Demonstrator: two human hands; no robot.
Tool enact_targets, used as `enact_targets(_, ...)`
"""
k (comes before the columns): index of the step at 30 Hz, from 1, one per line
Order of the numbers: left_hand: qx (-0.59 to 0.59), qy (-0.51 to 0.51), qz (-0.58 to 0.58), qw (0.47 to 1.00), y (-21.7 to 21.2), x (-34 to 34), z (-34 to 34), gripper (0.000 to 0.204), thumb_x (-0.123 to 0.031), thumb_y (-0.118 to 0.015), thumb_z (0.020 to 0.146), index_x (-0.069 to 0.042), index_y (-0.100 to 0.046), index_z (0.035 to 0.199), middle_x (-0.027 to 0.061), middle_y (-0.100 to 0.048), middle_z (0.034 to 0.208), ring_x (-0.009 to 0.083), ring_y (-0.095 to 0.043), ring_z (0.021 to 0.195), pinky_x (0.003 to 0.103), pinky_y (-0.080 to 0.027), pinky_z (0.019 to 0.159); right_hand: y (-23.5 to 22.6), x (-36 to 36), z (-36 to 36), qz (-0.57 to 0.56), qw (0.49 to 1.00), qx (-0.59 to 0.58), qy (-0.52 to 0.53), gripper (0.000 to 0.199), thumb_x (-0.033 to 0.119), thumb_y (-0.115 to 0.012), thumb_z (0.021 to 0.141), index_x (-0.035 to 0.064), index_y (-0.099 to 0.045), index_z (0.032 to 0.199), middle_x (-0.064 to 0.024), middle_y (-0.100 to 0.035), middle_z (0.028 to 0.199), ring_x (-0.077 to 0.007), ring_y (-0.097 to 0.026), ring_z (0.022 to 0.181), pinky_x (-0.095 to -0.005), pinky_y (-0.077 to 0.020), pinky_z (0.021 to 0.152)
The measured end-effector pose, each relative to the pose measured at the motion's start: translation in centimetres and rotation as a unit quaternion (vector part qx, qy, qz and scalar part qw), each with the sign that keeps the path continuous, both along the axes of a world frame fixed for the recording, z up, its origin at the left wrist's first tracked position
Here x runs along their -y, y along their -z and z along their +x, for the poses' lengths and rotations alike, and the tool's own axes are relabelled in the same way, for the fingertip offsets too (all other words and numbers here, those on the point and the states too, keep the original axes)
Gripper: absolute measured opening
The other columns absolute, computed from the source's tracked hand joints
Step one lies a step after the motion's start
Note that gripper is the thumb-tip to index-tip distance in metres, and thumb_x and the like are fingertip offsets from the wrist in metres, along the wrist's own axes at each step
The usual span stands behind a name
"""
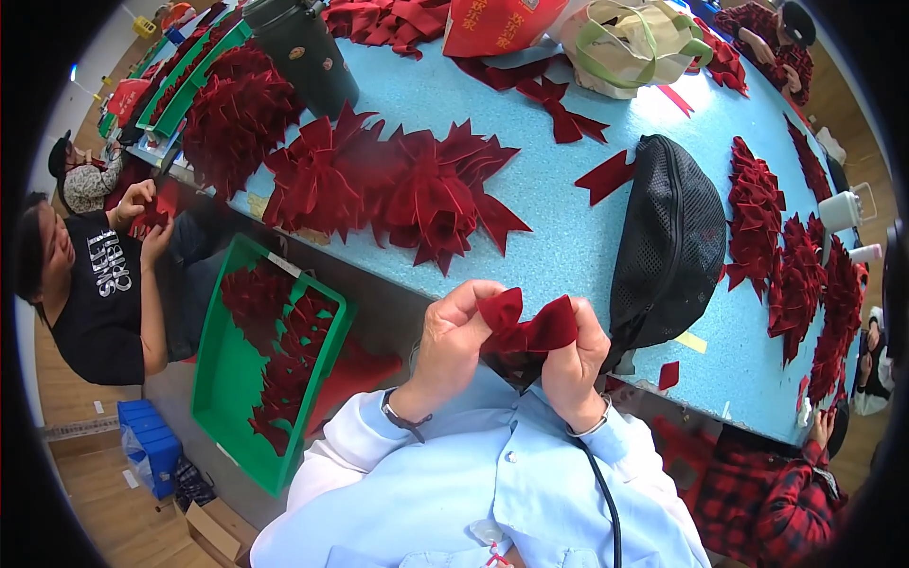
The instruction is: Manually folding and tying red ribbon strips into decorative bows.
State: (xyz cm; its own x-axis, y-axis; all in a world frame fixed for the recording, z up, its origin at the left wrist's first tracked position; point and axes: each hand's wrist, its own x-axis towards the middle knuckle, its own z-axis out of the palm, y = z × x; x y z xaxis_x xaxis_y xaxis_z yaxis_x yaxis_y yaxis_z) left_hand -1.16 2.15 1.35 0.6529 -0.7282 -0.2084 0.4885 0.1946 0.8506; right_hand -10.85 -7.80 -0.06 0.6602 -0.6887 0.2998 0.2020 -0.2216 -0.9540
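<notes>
Tan plank flooring (114, 516) is running along the room's outer edges. A long, light-blue speckled tabletop (559, 246) is filling the centre, with co-workers (104, 284) sitting around it. A green rectangular plastic tray (222, 379) is standing off its left side, holding red pieces. Heaps of dark red velvet bows (327, 175) are covering parts of the tabletop; a black zippered mesh bag (672, 237) is lying at its near edge. The left hand (450, 341) and right hand (575, 369) are pinching, nearly closed, opposite loops of one dark red velvet bow (516, 333) before the wearer's chest.
</notes>
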Motion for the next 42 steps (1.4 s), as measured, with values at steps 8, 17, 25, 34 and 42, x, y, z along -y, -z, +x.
enact_targets(8,-0.104,0.092,-0.114,0.984,0.5,-1.2,0.8,0.007,-0.008,-0.057,0.085,-0.004,-0.051,0.084,0.0011,-0.056,0.077,0.0061,-0.051,0.066,0.019,-0.04,0.058,-0.5,-0.4,0.1,-0.001,1.0,0.003,-0.014,0.014,0.012,-0.048,0.094,0.0002,-0.054,0.09,-0.0006,-0.055,0.076,-0.0038,-0.048,0.065,-0.0177,-0.0396,0.058)
enact_targets(17,0.106,0.035,-0.029,0.993,1.0,-1.3,0.5,0.013,-0.014,-0.057,0.087,-0.006,-0.051,0.079,0.0,-0.054,0.078,0.0037,-0.048,0.067,0.018,-0.039,0.059,-0.9,-0.6,-0.1,-0.024,0.999,0.002,-0.03,0.009,0.007,-0.049,0.092,-0.0011,-0.053,0.094,-0.0008,-0.054,0.076,-0.0042,-0.05,0.066,-0.0183,-0.041,0.058)
enact_targets(25,0.142,-0.027,-0.007,0.99,0.2,-0.8,0.0,0.026,-0.029,-0.055,0.092,-0.006,-0.054,0.081,-0.0026,-0.051,0.071,0.003,-0.045,0.059,0.018,-0.038,0.054,0.2,-0.2,-0.7,-0.067,0.997,-0.012,-0.028,0.008,0.004,-0.052,0.089,0.0,-0.048,0.084,-0.0017,-0.053,0.073,-0.0055,-0.049,0.062,-0.0194,-0.0404,0.055)
enact_targets(34,0.031,-0.011,-0.019,0.999,0.6,-1.3,-0.7,0.028,-0.029,-0.052,0.093,-0.006,-0.052,0.078,-0.0024,-0.048,0.065,0.0039,-0.042,0.05,0.019,-0.033,0.043,0.6,-0.1,-0.7,-0.108,0.994,-0.025,-0.02,0.017,0.005,-0.049,0.089,-0.0002,-0.046,0.074,-0.0042,-0.049,0.064,-0.0082,-0.044,0.056,-0.0218,-0.0385,0.052)
enact_targets(42,-0.043,-0.073,-0.014,0.996,0.6,-1.4,-1.3,0.032,-0.028,-0.05,0.094,-0.007,-0.047,0.07,-0.0005,-0.044,0.06,0.0077,-0.042,0.044,0.021,-0.031,0.038,1.8,-0.6,-0.8,-0.036,0.999,0.018,-0.033,0.018,0.005,-0.046,0.09,-0.001,-0.046,0.073,-0.0053,-0.048,0.065,-0.0109,-0.043,0.058,-0.0241,-0.0391,0.055)
